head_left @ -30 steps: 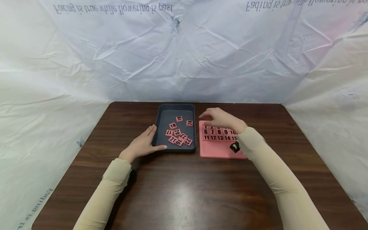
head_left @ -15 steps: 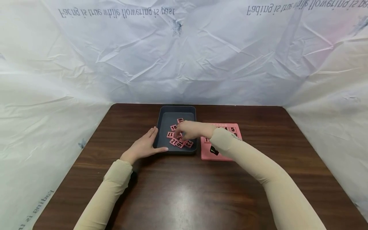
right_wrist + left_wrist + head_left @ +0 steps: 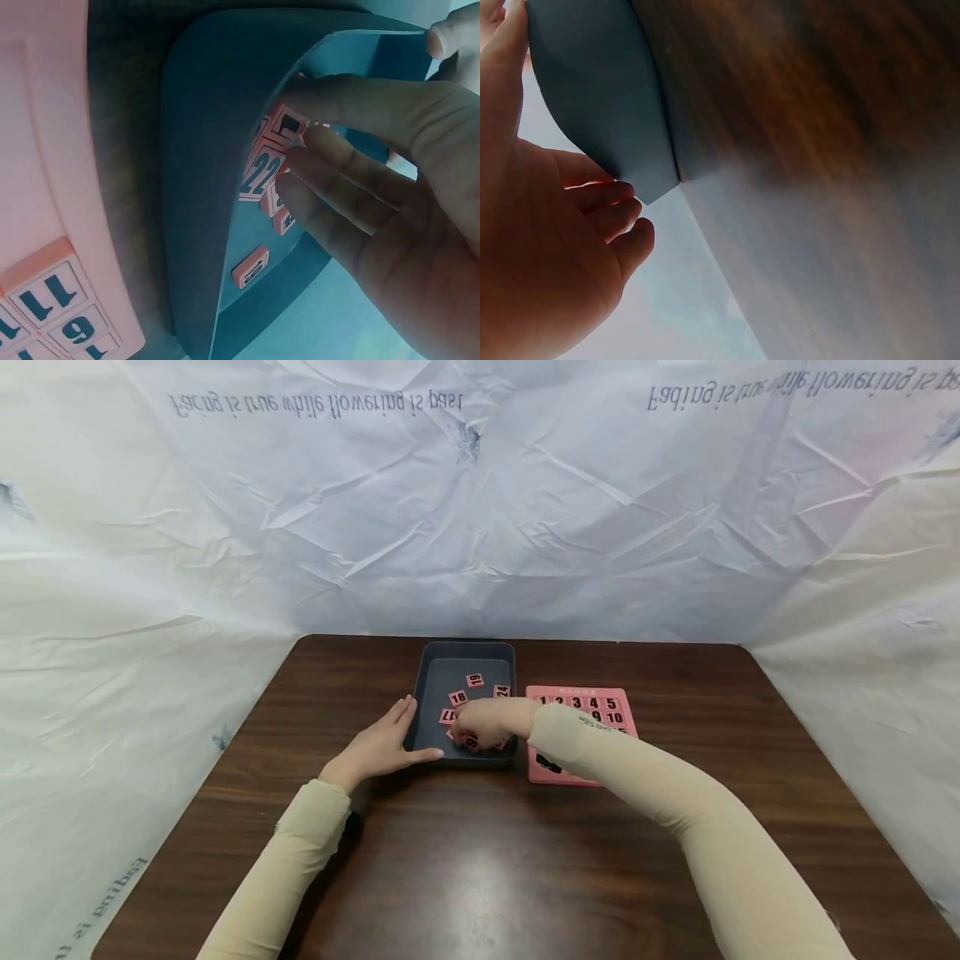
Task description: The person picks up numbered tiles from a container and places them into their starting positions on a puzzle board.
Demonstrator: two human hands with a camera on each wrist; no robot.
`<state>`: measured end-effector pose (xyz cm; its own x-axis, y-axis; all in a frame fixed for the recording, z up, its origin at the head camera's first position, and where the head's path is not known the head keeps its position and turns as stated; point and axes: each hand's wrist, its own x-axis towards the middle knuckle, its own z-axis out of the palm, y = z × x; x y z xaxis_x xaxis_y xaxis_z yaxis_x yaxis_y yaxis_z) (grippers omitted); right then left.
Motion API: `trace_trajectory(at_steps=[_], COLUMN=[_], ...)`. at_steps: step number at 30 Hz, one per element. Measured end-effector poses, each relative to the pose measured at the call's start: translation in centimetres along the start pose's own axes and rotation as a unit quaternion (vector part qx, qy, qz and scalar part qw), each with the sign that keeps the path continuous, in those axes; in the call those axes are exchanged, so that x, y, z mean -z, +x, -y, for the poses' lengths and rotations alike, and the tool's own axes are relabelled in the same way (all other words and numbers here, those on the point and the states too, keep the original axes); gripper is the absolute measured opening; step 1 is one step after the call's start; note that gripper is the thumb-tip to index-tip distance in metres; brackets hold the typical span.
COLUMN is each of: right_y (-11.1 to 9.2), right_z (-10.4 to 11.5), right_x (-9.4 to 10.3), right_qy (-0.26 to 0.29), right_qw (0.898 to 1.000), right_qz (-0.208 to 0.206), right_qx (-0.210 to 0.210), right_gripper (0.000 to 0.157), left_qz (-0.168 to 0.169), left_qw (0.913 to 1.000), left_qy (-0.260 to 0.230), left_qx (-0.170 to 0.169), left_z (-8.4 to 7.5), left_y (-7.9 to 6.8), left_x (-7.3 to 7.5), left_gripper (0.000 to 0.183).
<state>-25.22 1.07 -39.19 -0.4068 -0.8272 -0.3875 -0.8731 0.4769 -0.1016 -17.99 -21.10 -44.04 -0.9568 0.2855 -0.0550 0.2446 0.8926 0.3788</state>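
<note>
My left hand (image 3: pixel 378 747) rests at the near left corner of a dark grey tray (image 3: pixel 467 649), fingers laid along its side and thumb along the front. In the left wrist view its fingertips touch the tray wall (image 3: pixel 604 82). My right hand (image 3: pixel 491 722) reaches down into the tray among pink number tiles. In the right wrist view its thumb and fingers are spread around a tile (image 3: pixel 287 122), close to tile 22 (image 3: pixel 262 171); whether they grip one is not visible. Tile 18 (image 3: pixel 458 697), tile 19 (image 3: pixel 475 680) and tile 24 (image 3: pixel 501 692) lie farther back.
Right of the tray lies a pink board (image 3: pixel 542 692) with rows of numbered tiles, partly covered by my right sleeve (image 3: pixel 577 735). Both sit on a dark wooden table (image 3: pixel 450 860). Pale printed sheeting (image 3: pixel 480 552) hangs around the back and sides.
My right hand has moved left from above the pink board into the tray, then lower among the tiles. The left hand keeps its place at the tray.
</note>
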Motion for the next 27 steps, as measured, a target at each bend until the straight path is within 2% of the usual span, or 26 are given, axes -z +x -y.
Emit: trace_trajectory(at_steps=[7, 13, 18, 22, 24, 27], right_y=[1.1, 2.1, 2.5, 2.5, 2.5, 2.5], right_z=[0.1, -0.1, -0.2, -0.4, -0.6, -0.9], right_x=[0.3, 0.9, 1.3, 1.5, 1.6, 1.6], right_qy=[-0.027, -0.010, -0.005, 0.004, 0.004, 0.009], right_qw=[1.000, 0.999, 0.999, 0.999, 0.998, 0.998], right_qz=[0.001, -0.011, -0.015, -0.007, 0.002, 0.006], right_qx=[-0.005, -0.035, -0.046, -0.051, -0.057, -0.067], right_gripper=[0.031, 0.030, 0.018, 0.015, 0.017, 0.029], left_qz=[0.000, 0.005, 0.007, 0.007, 0.007, 0.007], left_qw=[1.0000, 1.0000, 0.9999, 0.9999, 0.9999, 0.9999], left_qy=[0.005, 0.002, 0.007, 0.011, 0.012, 0.012], left_qx=[-0.002, 0.001, 0.004, 0.004, 0.003, 0.001], left_z=[0.1, 0.0, 0.0, 0.0, 0.0, 0.0], left_y=[0.1, 0.1, 0.2, 0.3, 0.3, 0.2], left_x=[-0.2, 0.0, 0.0, 0.0, 0.1, 0.2], left_gripper=[0.121, 0.120, 0.120, 0.120, 0.120, 0.120])
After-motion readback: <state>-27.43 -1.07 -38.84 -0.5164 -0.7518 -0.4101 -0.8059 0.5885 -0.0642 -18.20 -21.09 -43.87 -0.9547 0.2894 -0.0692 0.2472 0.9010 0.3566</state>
